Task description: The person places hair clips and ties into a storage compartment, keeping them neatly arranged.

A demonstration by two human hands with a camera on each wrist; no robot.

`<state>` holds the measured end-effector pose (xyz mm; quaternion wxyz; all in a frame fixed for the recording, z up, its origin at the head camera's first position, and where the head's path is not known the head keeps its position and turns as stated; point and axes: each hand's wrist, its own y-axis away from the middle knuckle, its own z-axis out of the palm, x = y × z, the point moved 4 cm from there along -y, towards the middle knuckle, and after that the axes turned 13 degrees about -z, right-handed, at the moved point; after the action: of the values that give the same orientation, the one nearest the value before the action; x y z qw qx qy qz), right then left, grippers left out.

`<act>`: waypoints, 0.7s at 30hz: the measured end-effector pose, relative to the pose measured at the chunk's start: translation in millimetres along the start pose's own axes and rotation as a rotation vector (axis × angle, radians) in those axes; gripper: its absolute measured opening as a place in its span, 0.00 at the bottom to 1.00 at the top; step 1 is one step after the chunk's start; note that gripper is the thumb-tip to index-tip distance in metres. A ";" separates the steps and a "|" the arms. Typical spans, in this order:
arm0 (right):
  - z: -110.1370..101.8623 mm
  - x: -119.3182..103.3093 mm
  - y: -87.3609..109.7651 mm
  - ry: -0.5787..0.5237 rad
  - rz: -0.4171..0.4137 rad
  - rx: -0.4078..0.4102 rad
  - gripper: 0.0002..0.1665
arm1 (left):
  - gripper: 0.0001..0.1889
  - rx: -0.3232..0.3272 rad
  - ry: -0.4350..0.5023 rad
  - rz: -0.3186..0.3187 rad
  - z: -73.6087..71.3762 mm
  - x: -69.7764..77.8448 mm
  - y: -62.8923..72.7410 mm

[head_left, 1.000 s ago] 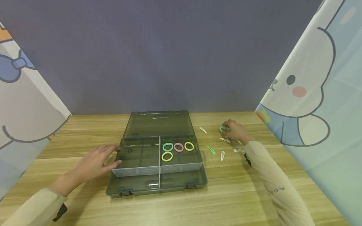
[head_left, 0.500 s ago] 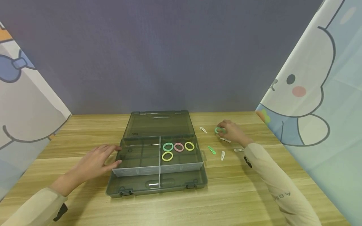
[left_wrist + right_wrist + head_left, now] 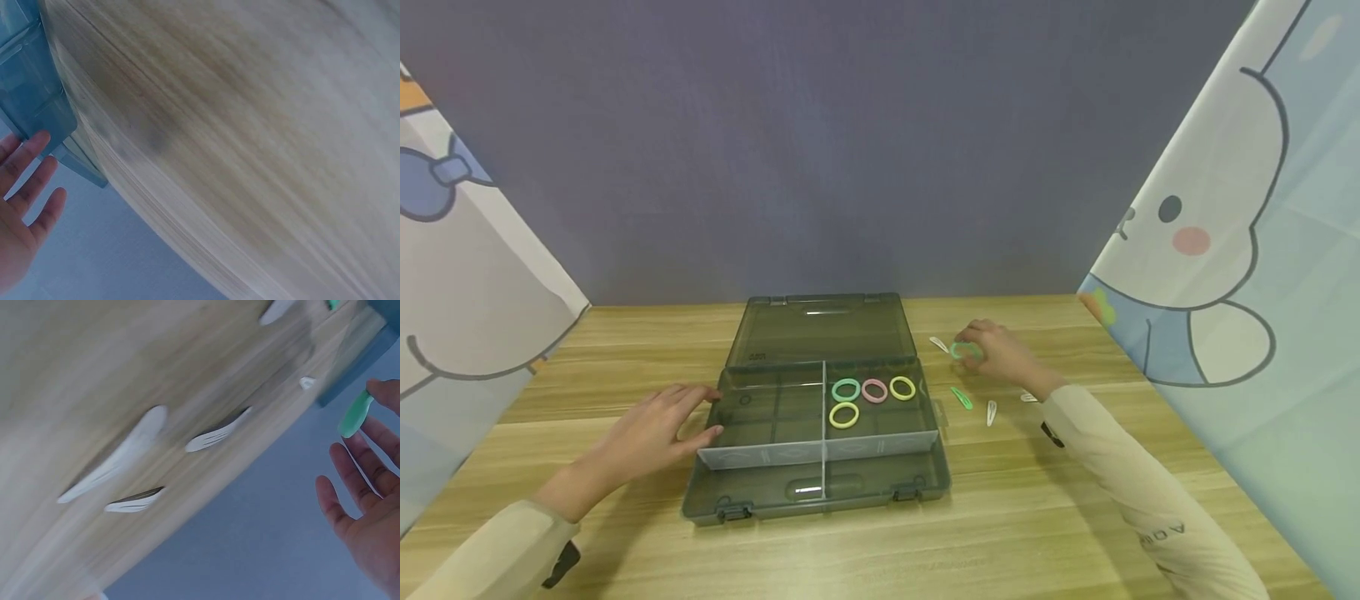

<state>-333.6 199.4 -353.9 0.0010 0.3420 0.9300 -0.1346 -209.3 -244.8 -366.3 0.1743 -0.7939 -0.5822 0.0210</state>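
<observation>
Between thumb and fingertips, my right hand (image 3: 1006, 357) pinches a mint-green hair tie (image 3: 355, 417), held above the table right of the storage box. My left hand (image 3: 651, 427) rests at the left side of the grey translucent box (image 3: 775, 510), fingers loosely spread by its wall. In the back right compartment lie a mint hair tie (image 3: 846, 400), a pink hair tie (image 3: 875, 402) and two yellow hair ties (image 3: 843, 427). On the table nearby are a green snap clip (image 3: 961, 398) and several white snap clips (image 3: 992, 413), some hidden by the right hand and forearm.
The box's lid (image 3: 823, 329) lies folded back behind it. A pale divider (image 3: 823, 408) splits the box left and right, with a cross wall (image 3: 880, 446) toward the front. A dark panel (image 3: 842, 150) stands behind the wooden table (image 3: 1000, 533), with printed cloth on both sides.
My right hand has moved left toward the box, carrying the mint-green hair tie off its place among the clips. The left hand and the box have stayed put.
</observation>
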 end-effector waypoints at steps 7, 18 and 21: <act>-5.4 -21.5 -8.2 0.001 -0.060 -0.005 0.22 | 0.23 -0.002 0.002 0.001 0.9 -0.4 -0.1; -12.0 -51.1 -18.6 0.010 -0.155 0.002 0.21 | 0.23 0.012 0.001 0.013 0.8 -2.0 -1.9; -13.2 -58.2 -21.2 0.023 -0.174 -0.004 0.21 | 0.23 0.015 0.001 0.016 0.1 -2.0 -1.9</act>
<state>-301.3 150.2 -330.4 -0.0208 0.2614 0.9564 -0.1283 -211.7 -246.1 -366.2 0.1806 -0.7972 -0.5755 0.0263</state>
